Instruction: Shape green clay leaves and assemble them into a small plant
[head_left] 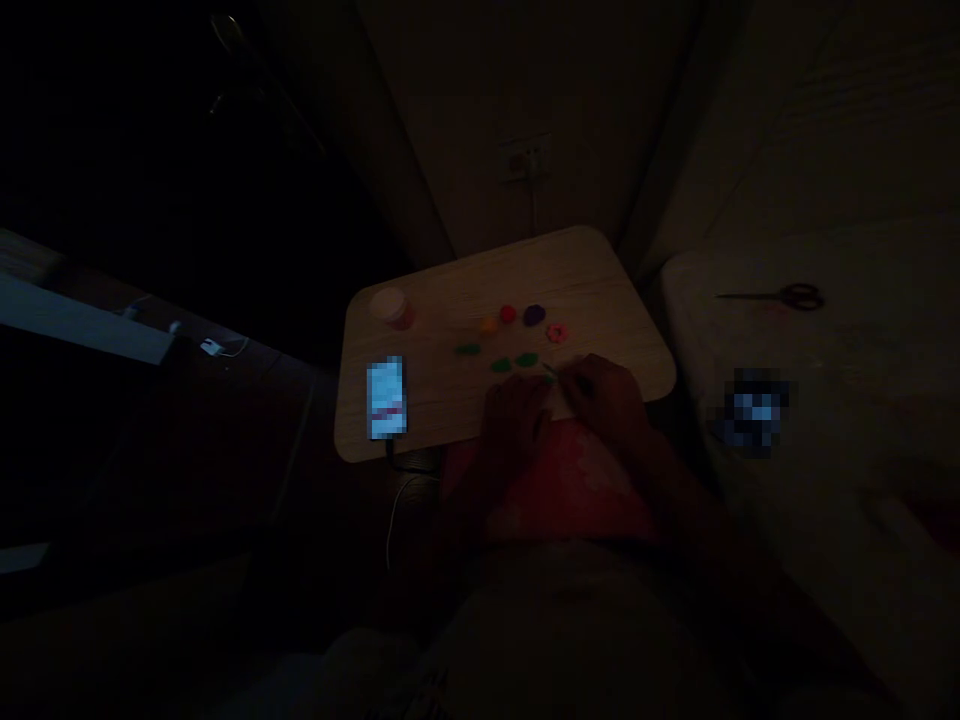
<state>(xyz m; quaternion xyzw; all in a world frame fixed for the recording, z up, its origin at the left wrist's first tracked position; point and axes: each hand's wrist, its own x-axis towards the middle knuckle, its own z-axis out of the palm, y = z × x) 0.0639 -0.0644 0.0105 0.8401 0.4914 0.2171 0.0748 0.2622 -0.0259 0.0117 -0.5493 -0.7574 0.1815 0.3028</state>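
Desk [442, 290], light wood-grain top with rounded corners, dimly lit, bearing the following.

Right hand [604, 392]: over the near edge, fingers pinched around a thin, pale, stick-like tool [550, 370], its tip directed toward the green pieces.

Left hand [516, 408]: beside the right, at the near edge, fingers bent down toward the desk; too dark to tell whether they press on anything.

Small green scrap [550, 380]: between the two hands, under the tool; partly hidden.

Green leaf-like pieces, soft-looking, three: two side by side just beyond the left hand [526, 359], one farther left [468, 349].

Beyond these, a loose row: orange-yellow lump [489, 325]; round red ball [508, 314]; dark purple rounded lump [534, 315]; coral-pink ring-shaped piece [556, 333].

Left side: pale-lidded pinkish tub [394, 308]; lit phone [386, 398], screen blurred.

Right, on a separate pale surface [840, 400]: dark-handled scissors [801, 296].
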